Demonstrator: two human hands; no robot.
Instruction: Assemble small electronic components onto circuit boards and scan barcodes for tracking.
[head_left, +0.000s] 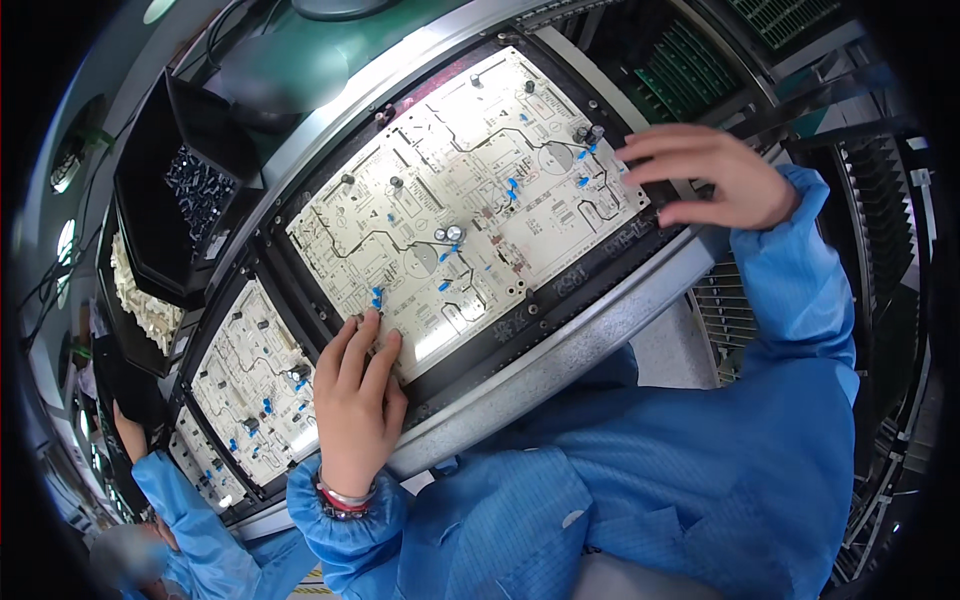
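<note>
A white circuit board (375, 205) lies in a black carrier frame (565, 285) in front of me, with small blue parts and dark and silver capacitors standing on it. My left hand (352, 405) rests at the board's near left corner, fingers stretched out and touching its edge. Beyond the right edge of the board, my right hand (715, 180) is held with fingers spread and nothing between them. Its fingertips are close to a few capacitors (588, 134) by the board's right side; I cannot tell whether they touch.
More populated boards (255, 370) sit in frames to the left, where a co-worker's blue sleeve (190, 510) reaches in. Black bins hold dark small parts (200, 200) and white connectors (140, 295). Green boards (685, 70) stand in a rack at far right. A metal rail (530, 375) runs along the near side.
</note>
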